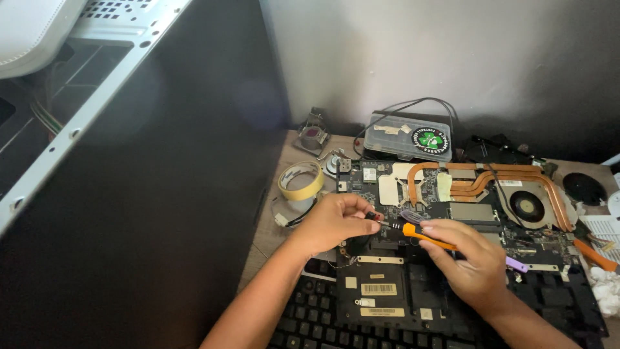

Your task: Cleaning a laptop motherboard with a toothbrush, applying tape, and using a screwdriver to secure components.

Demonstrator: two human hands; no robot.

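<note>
Head view: the left hand (334, 223) pinches a small dark red-tipped part (373, 216) against the laptop motherboard (413, 258). Just right of it, the right hand (470, 262) is clamped around an orange-handled screwdriver (423, 234), its thin metal tip pointing left at that part. Copper heat pipes (491, 179) curve beyond; a yellow tape roll (301, 180) lies left; a clear plastic box (407, 137) with a round green sticker sits far.

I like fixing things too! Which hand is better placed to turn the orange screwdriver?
Probably the right hand: it already grips the orange screwdriver by its handle, while the left hand pinches near the tip above the laptop motherboard.
</note>
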